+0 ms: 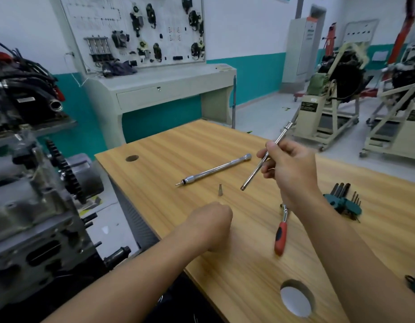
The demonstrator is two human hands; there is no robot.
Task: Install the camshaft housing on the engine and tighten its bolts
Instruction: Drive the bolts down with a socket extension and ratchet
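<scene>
My right hand (290, 169) grips a long chrome extension bar (255, 173) above the wooden table (178, 145), its socket end pointing down and left. My left hand (213, 220) hovers low over the table with its fingers curled under; whether it holds anything is hidden. A small metal bit (220, 190) stands on the table just beyond it. A second chrome extension bar (213, 170) lies on the table further back. A red-handled ratchet (281, 234) lies between my forearms. The engine (34, 217) with its toothed gear (66, 173) stands at the left.
A green hex key set (344, 201) lies to the right of my right forearm. The table has a small hole (132, 158) at the back left and a large hole (296, 298) at the front. Engine stands (330, 113) fill the floor at the right.
</scene>
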